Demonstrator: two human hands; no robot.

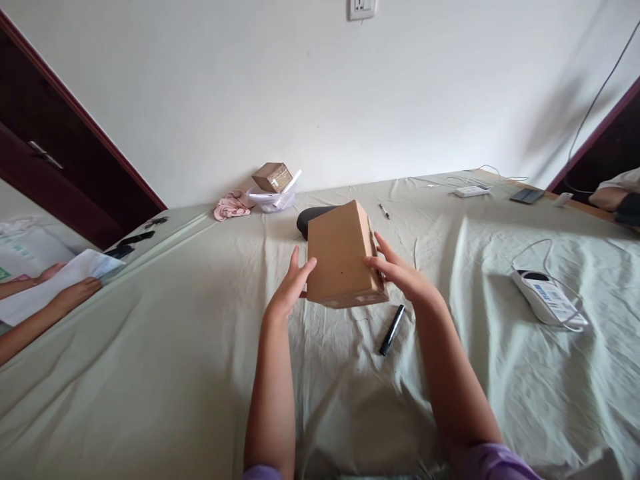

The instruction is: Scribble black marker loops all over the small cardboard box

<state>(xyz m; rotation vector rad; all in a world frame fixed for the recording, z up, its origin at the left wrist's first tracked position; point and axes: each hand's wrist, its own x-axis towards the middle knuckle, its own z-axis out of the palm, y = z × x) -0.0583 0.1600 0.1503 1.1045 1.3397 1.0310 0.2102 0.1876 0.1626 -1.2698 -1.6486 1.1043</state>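
The cardboard box (336, 257) partly hides a dark object (305, 219).

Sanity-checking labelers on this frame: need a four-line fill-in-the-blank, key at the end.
1. The box between the left hand and the right hand is made of ____.
2. The black marker lies nearer to the ____ hand.
3. In the picture, the pink cloth lies to the ____ of the smaller box.
4. The person's sleeves are ____ in colour.

Missing words: cardboard; right; left; purple.
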